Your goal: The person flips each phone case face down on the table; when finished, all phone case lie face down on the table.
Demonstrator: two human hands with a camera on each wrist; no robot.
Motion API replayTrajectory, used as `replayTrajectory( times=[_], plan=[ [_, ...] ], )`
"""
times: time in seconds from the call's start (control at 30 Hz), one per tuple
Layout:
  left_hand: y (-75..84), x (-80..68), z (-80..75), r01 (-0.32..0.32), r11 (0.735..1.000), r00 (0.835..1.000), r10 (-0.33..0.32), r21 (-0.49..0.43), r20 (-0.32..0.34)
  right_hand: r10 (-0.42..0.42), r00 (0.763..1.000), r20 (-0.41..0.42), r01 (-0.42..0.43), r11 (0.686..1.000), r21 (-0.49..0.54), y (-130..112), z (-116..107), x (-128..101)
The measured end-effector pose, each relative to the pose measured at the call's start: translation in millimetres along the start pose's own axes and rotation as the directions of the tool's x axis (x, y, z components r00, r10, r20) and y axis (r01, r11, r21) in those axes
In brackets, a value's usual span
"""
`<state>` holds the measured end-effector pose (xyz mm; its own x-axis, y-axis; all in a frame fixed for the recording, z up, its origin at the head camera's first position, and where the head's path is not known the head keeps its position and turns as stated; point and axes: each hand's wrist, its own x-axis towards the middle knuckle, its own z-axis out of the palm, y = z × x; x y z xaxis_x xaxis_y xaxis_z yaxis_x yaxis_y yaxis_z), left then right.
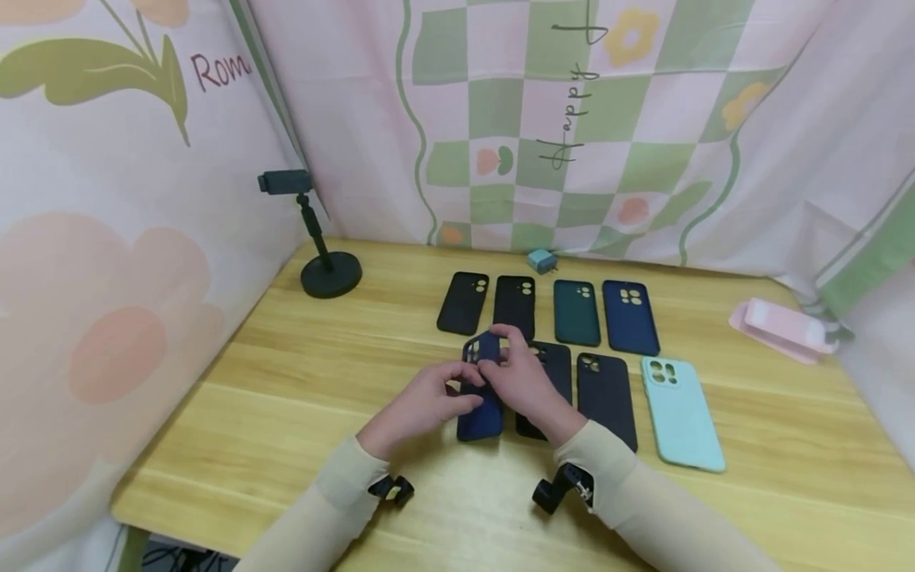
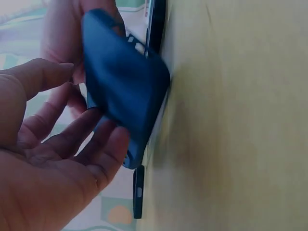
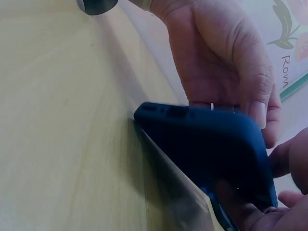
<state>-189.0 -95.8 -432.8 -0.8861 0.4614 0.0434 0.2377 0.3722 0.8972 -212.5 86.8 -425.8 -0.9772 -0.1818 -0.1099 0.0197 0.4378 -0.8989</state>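
A dark blue phone case (image 1: 480, 417) stands tilted over the table, at the left end of the front row of cases. My right hand (image 1: 525, 381) grips it near its camera-cutout end; in the right wrist view, a finger of this hand (image 3: 284, 211) reaches inside the case's hollow. My left hand (image 1: 425, 397) is at its left side. In the left wrist view, the fingers of the left hand (image 2: 62, 159) are extended with their tips at the case's edge (image 2: 125, 82), and the thumb stands apart from it.
Beside my right hand lie a black case (image 1: 554, 373), a dark navy case (image 1: 608, 401) and a mint case (image 1: 684, 417). Behind are several more, including a green case (image 1: 576, 314) and a blue case (image 1: 631, 318). A charger plug (image 1: 542, 260), pink stand (image 1: 782, 327) and black stand (image 1: 331, 274) surround them.
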Motion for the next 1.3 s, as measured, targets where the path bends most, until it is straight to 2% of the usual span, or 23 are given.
replayTrajectory(
  times=[0.17,0.3,0.47,0.83,1.0,1.2,1.3],
  plan=[
    [-7.1,2.1,-3.3,0.067,0.998,0.998,-0.067,0.022,-0.008,0.003,1.000,-0.002,-0.003,0.990,-0.141,2.0,-2.1,0.8],
    [-12.0,3.0,-6.6,0.152,0.988,0.987,-0.150,0.030,-0.048,0.022,1.000,0.014,-0.019,0.974,-0.224,1.7,-6.7,0.1],
    [-13.8,4.5,-8.4,0.222,0.974,0.971,-0.218,0.041,-0.096,0.054,0.997,0.057,-0.038,0.966,-0.255,-1.0,-15.5,-3.4],
    [-15.3,9.5,-11.0,0.239,0.970,0.966,-0.242,-0.042,-0.092,0.084,0.986,0.143,-0.048,0.970,-0.239,-3.4,-19.0,-10.6],
    [-12.5,9.3,-11.5,0.252,0.966,0.963,-0.256,-0.055,-0.085,0.090,0.985,0.149,-0.053,0.970,-0.236,-2.6,-20.4,-11.2],
    [-8.3,12.4,-12.3,0.267,0.964,0.959,-0.267,-0.018,-0.099,0.101,0.981,0.166,-0.061,0.972,-0.228,-0.5,-27.8,-11.9],
    [-3.6,17.7,-12.7,0.251,0.968,0.961,-0.248,0.015,-0.121,0.096,0.982,0.163,-0.062,0.977,-0.202,0.9,-33.3,-11.9]
  ],
)
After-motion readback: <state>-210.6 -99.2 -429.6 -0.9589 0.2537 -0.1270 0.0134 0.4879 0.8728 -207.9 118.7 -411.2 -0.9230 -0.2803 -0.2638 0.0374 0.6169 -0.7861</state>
